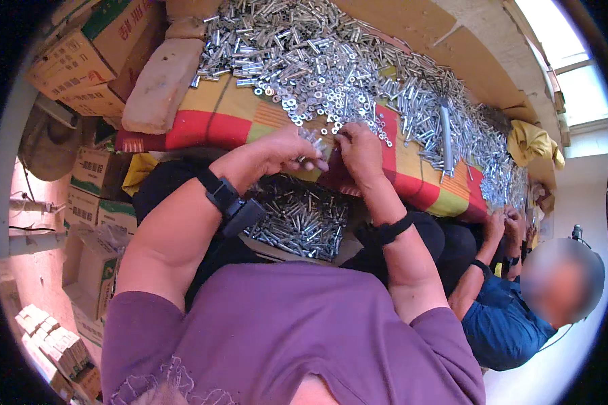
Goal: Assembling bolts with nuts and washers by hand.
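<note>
My left hand [296,151] is closed around several small shiny metal pieces, which look like bolts and poke out past the fingers. Close beside it, my right hand [362,150] has its fingertips pinched together; whatever is between them is too small to make out. Both hands hover at the near edge of a checked red and yellow cloth [216,128]. Loose washers [304,102] are strewn on the cloth just beyond my fingers. Farther back lies a heap of metal sleeves [263,50]. Below my hands, a box holds many bolts [304,226].
A pale brick-like block [162,88] weighs on the cloth's left end, near stacked cartons [81,57]. More bolts [425,111] and a grey metal strip [446,138] lie to the right. A co-worker [513,310] handles pieces at the cloth's right end, near a yellow cloth [530,143].
</note>
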### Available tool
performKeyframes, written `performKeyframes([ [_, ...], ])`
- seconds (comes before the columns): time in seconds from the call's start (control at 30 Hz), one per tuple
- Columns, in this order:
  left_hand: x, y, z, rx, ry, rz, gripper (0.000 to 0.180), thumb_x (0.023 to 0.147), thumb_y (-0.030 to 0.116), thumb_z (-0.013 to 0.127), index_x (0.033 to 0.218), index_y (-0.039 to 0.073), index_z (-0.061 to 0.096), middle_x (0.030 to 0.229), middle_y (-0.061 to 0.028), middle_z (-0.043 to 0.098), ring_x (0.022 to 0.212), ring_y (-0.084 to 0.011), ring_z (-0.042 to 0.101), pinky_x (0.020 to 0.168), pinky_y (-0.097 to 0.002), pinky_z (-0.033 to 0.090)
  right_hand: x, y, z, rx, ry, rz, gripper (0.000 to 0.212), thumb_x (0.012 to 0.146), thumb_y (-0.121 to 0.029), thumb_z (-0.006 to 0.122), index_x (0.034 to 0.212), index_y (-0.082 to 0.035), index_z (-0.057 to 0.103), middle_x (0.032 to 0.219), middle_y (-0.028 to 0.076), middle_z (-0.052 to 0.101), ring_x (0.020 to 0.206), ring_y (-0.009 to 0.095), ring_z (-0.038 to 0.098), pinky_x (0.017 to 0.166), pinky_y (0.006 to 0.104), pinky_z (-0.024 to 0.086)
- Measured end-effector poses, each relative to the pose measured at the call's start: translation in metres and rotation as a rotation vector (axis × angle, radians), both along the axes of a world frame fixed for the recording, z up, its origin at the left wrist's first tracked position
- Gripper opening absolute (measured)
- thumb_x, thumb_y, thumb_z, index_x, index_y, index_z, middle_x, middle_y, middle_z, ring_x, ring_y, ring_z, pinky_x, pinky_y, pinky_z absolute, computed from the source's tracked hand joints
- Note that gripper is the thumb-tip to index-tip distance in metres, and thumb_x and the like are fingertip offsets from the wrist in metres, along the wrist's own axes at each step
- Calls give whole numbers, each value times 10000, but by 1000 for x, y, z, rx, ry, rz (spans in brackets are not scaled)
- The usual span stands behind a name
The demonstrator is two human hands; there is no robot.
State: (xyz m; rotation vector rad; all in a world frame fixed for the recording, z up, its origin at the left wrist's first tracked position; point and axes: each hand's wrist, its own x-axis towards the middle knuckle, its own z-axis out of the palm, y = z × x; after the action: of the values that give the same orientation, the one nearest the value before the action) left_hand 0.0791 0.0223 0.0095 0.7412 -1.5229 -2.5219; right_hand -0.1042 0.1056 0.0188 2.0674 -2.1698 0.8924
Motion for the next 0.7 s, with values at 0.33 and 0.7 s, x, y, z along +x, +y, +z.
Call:
performKeyframes([
  [0.33,-11,-8,-1,-30,-172,275,197,860,168,551,1011,41,548,807,-114,681,561,-133,629,350,-210,323,7,5,-2,174,245,-113,234,800,-179,628,879,13,522,867,230,586,783,405,582,687,477,455],
  [0.7,-38,-13,-8,-539,-178,329,147,724,91,714,802,-7,637,665,-69,644,486,-126,589,443,-276,470,0,-16,4,150,40,-175,154,795,-126,615,838,1,542,800,219,600,780,400,588,674,466,453],
])
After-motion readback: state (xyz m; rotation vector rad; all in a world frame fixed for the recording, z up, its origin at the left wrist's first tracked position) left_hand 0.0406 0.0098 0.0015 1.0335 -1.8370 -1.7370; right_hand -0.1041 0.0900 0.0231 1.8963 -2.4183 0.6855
